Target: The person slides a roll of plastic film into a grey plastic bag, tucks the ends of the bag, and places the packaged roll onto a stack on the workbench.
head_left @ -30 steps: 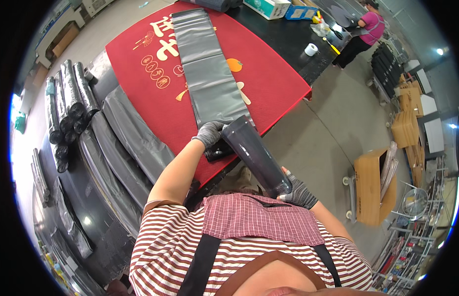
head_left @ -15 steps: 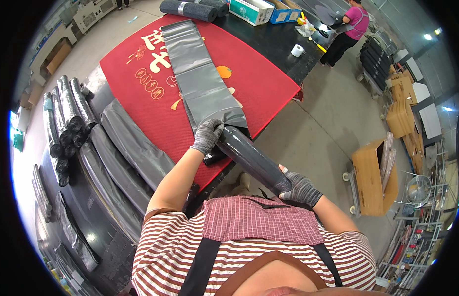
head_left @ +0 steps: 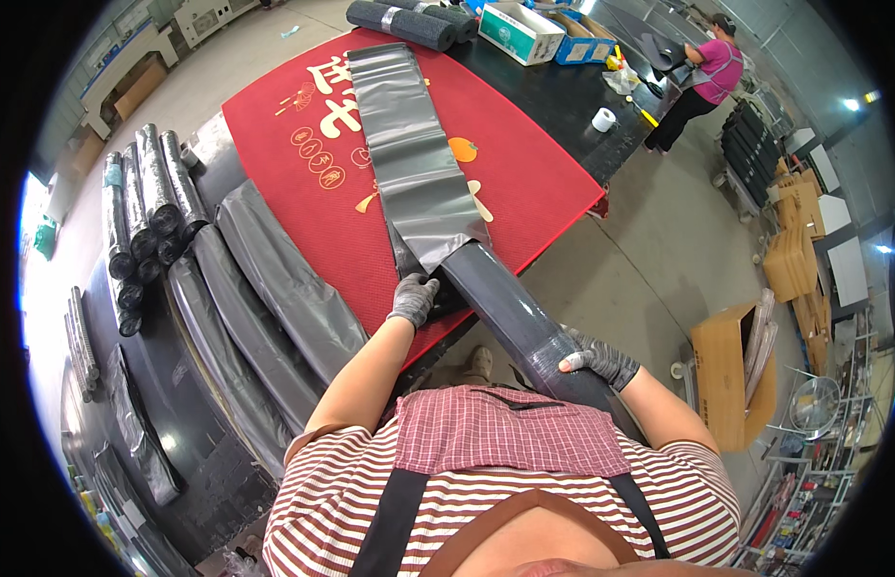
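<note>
A red mat [head_left: 534, 183] lies on a black table [head_left: 553, 91]. Left of the mat, long grey-bagged rolls [head_left: 284, 269] lie side by side, and farther left is a stack of shiny, dark wrapped rolls [head_left: 154, 202]. At the mat's far edge are dark rolled mats [head_left: 401, 24]; beyond its far right side stand a white paper roll [head_left: 605, 119], a green-and-white box [head_left: 521, 34] and a blue box [head_left: 587, 40] (what these two hold is too small to tell). A co-worker [head_left: 721, 72] in a pink top stands past them.

Well to the right of the mat, a cardboard box [head_left: 719, 375] holds long, clear-wrapped rolls [head_left: 758, 341] that poke out of its top.

The dark roll [head_left: 505, 308] slants off the mat's near edge toward the person, smooth and glossy, its far end covered by the mouth of a grey plastic sleeve [head_left: 409, 144]. That sleeve lies flat and creased along the mat, hiding part of the print.

The right hand [head_left: 599, 361] grips the roll's near portion, off the mat; the left hand [head_left: 414, 299], at the mat's near edge, has curled fingers by the sleeve's mouth (whether they pinch it, I cannot tell).
</note>
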A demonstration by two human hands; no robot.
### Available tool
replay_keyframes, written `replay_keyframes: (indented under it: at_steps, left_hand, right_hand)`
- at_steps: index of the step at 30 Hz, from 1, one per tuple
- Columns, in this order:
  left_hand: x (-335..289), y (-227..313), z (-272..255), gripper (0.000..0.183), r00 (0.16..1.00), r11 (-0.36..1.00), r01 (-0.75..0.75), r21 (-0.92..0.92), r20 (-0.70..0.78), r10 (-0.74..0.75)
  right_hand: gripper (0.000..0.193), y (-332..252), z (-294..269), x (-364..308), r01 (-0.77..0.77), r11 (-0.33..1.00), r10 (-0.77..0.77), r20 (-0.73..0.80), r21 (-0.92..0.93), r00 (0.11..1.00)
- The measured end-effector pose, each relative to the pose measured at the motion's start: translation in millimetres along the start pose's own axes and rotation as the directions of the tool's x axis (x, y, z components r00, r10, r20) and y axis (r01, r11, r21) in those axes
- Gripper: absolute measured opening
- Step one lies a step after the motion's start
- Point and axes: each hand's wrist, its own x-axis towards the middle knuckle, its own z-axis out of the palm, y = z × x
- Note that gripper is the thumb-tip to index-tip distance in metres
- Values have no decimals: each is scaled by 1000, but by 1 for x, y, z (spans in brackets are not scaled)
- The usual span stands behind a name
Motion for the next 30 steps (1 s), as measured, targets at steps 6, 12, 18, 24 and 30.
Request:
replay_keyframes:
  at_steps: [6,12,18,24,30]
  left_hand:
    - [-16,39,-14,38,840,777,-394,490,535,89]
    - [-52,134,-28,57,916,642,-371,671,152,371]
    - [5,148,22,22,890,272,-335,902,207,407]
    - [-22,125,39,24,637,270,-667,694,344,690]
    - [-51,52,12,89,944,880,-219,422,-136,300]
  right_hand:
    - [89,-24,15,6,5,999,-4,5,-40,1000]
    - [99,-13,11,5,-7,969,-16,-94,-246,995]
    - [105,-21,27,1,-39,928,-26,-170,-371,985]
    - [107,-12,24,0,38,953,-86,-146,-300,985]
    - [101,-14,23,-4,48,980,-77,-143,-196,987]
